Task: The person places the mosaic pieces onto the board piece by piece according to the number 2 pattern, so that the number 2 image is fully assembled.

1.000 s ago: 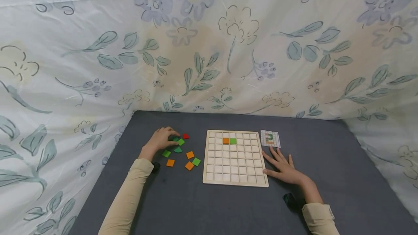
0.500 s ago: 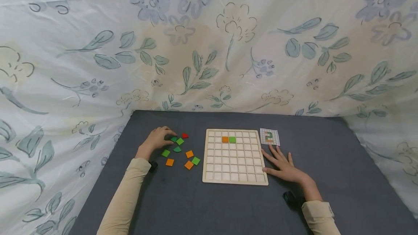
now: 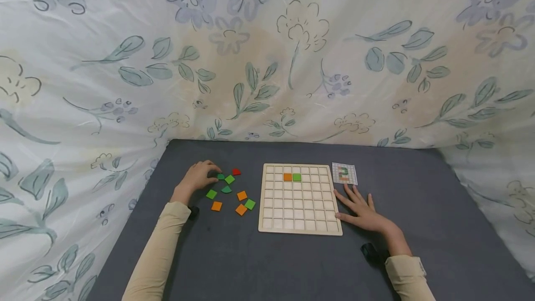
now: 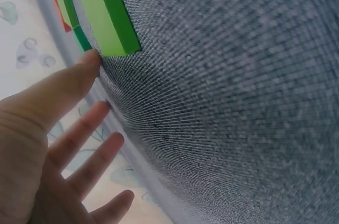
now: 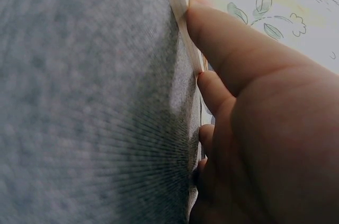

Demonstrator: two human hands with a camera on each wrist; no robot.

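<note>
In the head view my left hand [image 3: 194, 179] pinches a small dark green piece [image 3: 220, 177] between thumb and index finger, low over the table. The left wrist view shows the thumb tip beside that piece; the thumb hides the index finger, and the other fingers are spread. A light green square tile [image 4: 108, 17] lies close by the thumb there. My right hand [image 3: 364, 212] lies with fingers spread at the right edge of a pale wooden grid board [image 3: 300, 233], its thumb touching the rim. One orange tile [image 3: 287, 177] and one light green tile [image 3: 296, 177] sit side by side in the board's upper cells.
Around the left hand lie a red piece [image 3: 236, 172], another dark green piece [image 3: 226, 190] with a curved edge, and several orange and light green square tiles. A small pattern card [image 3: 344, 173] lies right of the board. Floral cloth [image 3: 267, 59] hangs behind the dark table.
My left hand has shifted slightly left, drawing the dark green piece a little away from the light green tile beside it. The right hand has stayed at the board's edge.
</note>
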